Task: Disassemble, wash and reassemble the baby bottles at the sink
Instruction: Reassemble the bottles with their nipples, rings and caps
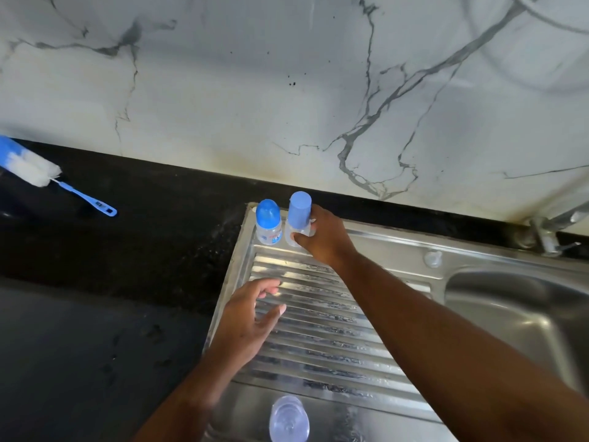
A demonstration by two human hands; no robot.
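Two small clear baby bottles with blue caps stand side by side at the far left corner of the steel drainboard (318, 339). My right hand (322, 236) grips the right bottle (299, 218) around its clear body. The left bottle (268, 223) stands free beside it, upright. My left hand (248, 317) hovers over the ribbed drainboard with fingers relaxed, holding nothing. A clear bottle body (289, 419) without a cap stands at the near edge of the drainboard. A small clear part (432, 258) lies on the steel rim near the basin.
The sink basin (516, 311) opens at the right, with the tap base (541, 234) behind it. A blue-handled bottle brush (47, 177) with white bristles lies on the black counter (127, 244) at far left. A marble wall rises behind.
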